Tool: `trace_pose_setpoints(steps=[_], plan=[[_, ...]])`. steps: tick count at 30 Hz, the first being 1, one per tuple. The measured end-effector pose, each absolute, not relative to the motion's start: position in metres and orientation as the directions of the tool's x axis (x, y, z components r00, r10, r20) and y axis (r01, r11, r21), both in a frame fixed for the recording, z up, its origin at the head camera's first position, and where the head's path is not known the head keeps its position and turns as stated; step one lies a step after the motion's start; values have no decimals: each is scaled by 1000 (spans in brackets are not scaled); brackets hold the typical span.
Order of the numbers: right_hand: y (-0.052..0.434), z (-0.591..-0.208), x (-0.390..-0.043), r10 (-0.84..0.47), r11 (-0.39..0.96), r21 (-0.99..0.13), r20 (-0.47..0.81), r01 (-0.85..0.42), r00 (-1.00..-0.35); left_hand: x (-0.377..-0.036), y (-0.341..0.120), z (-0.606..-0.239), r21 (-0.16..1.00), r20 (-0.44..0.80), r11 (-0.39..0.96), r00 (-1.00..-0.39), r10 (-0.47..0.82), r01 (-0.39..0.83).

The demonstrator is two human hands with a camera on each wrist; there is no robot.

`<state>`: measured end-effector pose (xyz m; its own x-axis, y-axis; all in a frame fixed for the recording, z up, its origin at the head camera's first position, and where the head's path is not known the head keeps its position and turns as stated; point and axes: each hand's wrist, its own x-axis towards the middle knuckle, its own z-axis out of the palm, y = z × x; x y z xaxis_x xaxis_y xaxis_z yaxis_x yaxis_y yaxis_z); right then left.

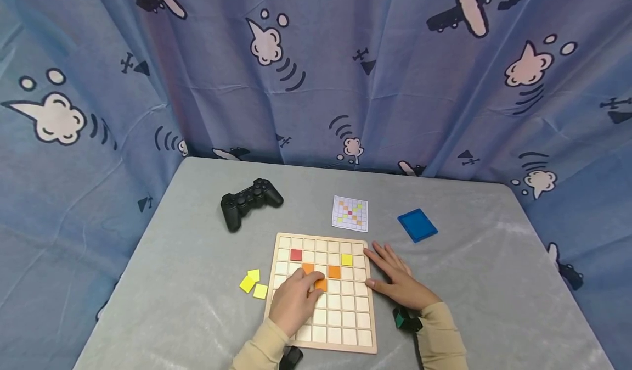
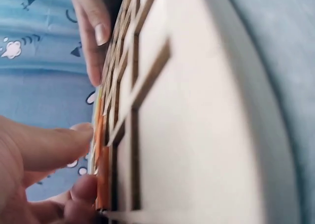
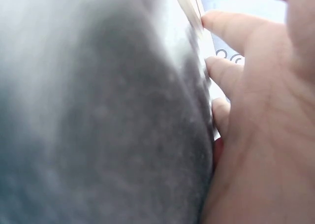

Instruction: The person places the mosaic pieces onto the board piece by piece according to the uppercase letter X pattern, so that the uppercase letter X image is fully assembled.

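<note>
Orange tile [image 1: 321,285], fingertips [image 2: 83,189] pinching, wrist view only

Left hand [image 1: 294,302], fingers curled, fingertips [image 2: 83,135] pinching downward; right hand [image 1: 397,278] flat, fingers [image 3: 231,32] extended and together. Both forearms sleeved, converging from the near edge.

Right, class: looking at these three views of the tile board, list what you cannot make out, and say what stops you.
1. Head view: the pattern card is too small to read cell by cell.
2. Head view: the left hand covers part of the wooden board and of an orange tile, so its grip is unclear.
3. Right wrist view: blurred; the right hand fills the frame's right side.
</note>
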<state>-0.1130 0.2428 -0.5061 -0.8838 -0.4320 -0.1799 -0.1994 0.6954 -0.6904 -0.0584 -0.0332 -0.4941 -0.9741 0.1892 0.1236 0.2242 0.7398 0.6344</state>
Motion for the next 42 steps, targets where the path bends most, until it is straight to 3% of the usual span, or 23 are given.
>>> trace_pose_setpoints(steps=[4, 11, 18, 27, 42], plan=[[243, -506, -113, -427, 693, -697, -189, -186, -884, -56, -42, -489, 678, 138, 712, -983, 119, 181], [243, -508, -113, -436, 685, -708, -214, -168, -874, -46, -93, -485, 711, 153, 703, -972, -176, -16], [244, -507, -113, -439, 685, -706, -206, -178, -874, -39, -152, -486, 668, -73, 697, -955, -286, -260], [245, -505, -113, -439, 690, -700, -203, -183, -876, -32, -158, -494, 631, -100, 728, -959, -266, -268], [247, -505, -112, -438, 683, -705, -187, -191, -879, -34, -151, -495, 601, 24, 786, -979, -201, -146]])
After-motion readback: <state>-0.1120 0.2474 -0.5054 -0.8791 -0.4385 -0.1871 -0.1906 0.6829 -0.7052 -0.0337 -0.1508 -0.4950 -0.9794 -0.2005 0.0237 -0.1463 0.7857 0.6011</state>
